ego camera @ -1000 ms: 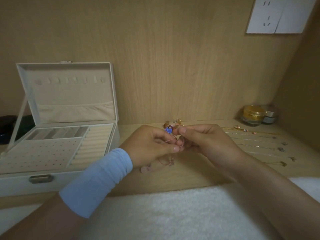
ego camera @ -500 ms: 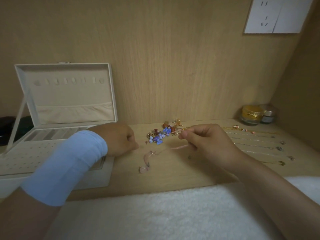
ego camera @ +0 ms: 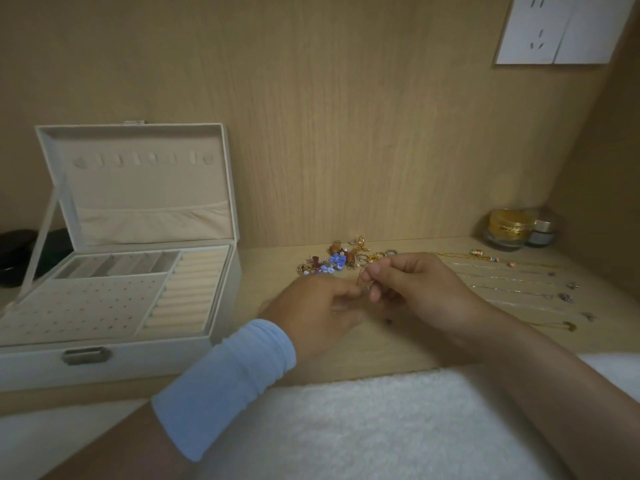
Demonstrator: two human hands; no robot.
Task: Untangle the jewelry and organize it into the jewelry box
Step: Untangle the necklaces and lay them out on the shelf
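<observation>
A thin pinkish-gold chain (ego camera: 362, 276) is pinched between my two hands at the middle of the wooden shelf. My right hand (ego camera: 415, 289) holds its upper end between thumb and forefinger. My left hand (ego camera: 318, 310), with a light blue wristband, pinches the chain from the left; most of the chain is hidden by the fingers. Just behind the hands lies a tangled pile of jewelry (ego camera: 337, 259) with blue, red and gold pieces. The white jewelry box (ego camera: 114, 355) stands open at the left, its trays bare.
Several necklaces (ego camera: 512, 289) lie stretched in rows on the shelf at the right. Two small jars (ego camera: 509, 228) stand in the back right corner. A white fluffy towel (ego camera: 346, 427) covers the near edge. Dark objects (ego camera: 14, 251) sit behind the box.
My left hand has come back from over the jewelry box to meet my right hand and taken hold of the chain. The chain, earlier hanging down onto the shelf, is now gathered between both hands.
</observation>
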